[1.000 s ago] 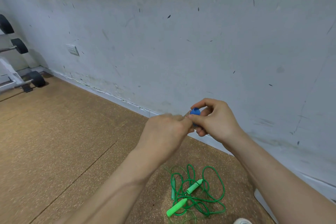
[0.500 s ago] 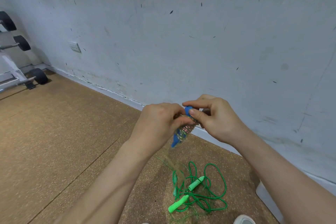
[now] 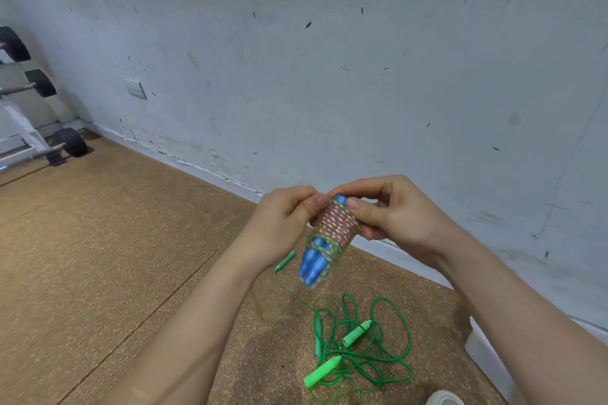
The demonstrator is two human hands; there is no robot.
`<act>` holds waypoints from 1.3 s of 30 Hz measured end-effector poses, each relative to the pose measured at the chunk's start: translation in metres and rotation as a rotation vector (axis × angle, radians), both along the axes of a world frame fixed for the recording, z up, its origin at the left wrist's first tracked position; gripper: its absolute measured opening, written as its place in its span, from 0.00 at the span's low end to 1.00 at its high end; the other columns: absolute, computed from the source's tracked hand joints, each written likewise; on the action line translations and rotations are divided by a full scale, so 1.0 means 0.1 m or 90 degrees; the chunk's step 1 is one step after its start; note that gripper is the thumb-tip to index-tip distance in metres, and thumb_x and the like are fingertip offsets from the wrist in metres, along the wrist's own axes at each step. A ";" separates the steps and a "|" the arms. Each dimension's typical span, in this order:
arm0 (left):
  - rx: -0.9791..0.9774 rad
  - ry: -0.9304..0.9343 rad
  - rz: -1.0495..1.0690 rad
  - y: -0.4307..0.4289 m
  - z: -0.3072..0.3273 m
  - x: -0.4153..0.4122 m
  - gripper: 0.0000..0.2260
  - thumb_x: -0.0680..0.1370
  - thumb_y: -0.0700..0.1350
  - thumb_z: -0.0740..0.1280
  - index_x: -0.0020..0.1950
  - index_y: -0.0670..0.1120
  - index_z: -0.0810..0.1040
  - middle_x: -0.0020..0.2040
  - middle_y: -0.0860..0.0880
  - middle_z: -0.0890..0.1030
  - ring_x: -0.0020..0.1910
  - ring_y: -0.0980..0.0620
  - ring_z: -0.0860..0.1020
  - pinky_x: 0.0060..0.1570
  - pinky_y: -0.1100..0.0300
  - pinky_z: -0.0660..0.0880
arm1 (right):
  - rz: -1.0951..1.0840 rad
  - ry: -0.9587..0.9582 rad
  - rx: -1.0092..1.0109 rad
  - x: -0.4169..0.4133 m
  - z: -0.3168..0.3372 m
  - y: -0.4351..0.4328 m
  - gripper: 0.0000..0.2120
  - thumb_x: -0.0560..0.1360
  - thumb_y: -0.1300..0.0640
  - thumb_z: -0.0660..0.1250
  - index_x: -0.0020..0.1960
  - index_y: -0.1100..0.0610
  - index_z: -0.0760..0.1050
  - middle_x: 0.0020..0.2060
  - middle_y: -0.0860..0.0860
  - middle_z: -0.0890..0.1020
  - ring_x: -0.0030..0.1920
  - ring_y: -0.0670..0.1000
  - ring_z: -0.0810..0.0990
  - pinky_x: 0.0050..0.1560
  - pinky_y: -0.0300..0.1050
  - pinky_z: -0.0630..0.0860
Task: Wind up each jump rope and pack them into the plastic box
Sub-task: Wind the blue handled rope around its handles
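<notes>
- Now, both hands are raised over the floor and meet at one bundle.
- The bundle is a blue-handled jump rope [image 3: 330,233]: two blue plastic handles side by side, with a braided red-green-yellow cord coiled tightly round them. It is tilted, with the bare handle ends pointing down-left.
- The left hand [image 3: 279,223] pinches the top of the coil with its thumb and forefinger.
- The right hand [image 3: 394,210] grasps the upper right of the bundle with curled fingers, thumb pressed on the cord.
- A thin green plastic jump rope [image 3: 378,352] lies tangled on the floor beneath the hands. Another green handle [image 3: 285,260] shows under the left wrist (which rope it belongs to, I cannot tell).
- One corner of the white plastic box [image 3: 487,355] shows at the right edge, beside the green tangle. Its contents are hidden.
- Around these are a brown speckled cork floor [image 3: 98,240], a scuffed pale wall [image 3: 329,59] and a dumbbell rack [image 3: 23,141] far left.
</notes>
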State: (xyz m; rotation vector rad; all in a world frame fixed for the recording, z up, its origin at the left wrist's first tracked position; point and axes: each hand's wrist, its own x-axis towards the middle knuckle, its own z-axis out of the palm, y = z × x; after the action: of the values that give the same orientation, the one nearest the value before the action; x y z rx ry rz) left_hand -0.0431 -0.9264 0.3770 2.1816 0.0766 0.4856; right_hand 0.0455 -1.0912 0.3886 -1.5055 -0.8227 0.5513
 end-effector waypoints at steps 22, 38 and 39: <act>0.491 0.070 0.051 -0.34 -0.21 -0.13 0.11 0.82 0.53 0.53 0.51 0.51 0.72 0.42 0.49 0.80 0.43 0.44 0.78 0.40 0.52 0.72 | -0.456 -0.118 0.001 0.20 -0.19 0.05 0.09 0.76 0.64 0.65 0.47 0.52 0.80 0.40 0.47 0.79 0.37 0.52 0.79 0.39 0.48 0.79; 0.029 0.098 0.079 0.18 0.10 -0.20 0.04 0.71 0.45 0.74 0.45 0.51 0.85 0.41 0.55 0.85 0.44 0.60 0.81 0.53 0.56 0.77 | -0.117 -0.145 -0.022 0.07 -0.04 0.07 0.11 0.78 0.67 0.63 0.50 0.55 0.81 0.29 0.44 0.76 0.28 0.48 0.69 0.31 0.38 0.68; -0.037 0.118 0.054 0.21 0.09 -0.19 0.06 0.71 0.43 0.74 0.47 0.50 0.85 0.42 0.54 0.85 0.45 0.58 0.82 0.55 0.54 0.77 | -0.101 -0.118 -0.011 0.07 -0.04 0.06 0.11 0.78 0.67 0.63 0.50 0.55 0.81 0.29 0.45 0.76 0.28 0.48 0.69 0.31 0.38 0.68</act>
State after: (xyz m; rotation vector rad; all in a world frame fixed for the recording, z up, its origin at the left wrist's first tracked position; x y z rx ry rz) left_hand -0.0625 -0.9053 0.3862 2.1680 0.2828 0.3229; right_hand 0.0528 -1.0852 0.3845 -1.6389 -0.8323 0.3045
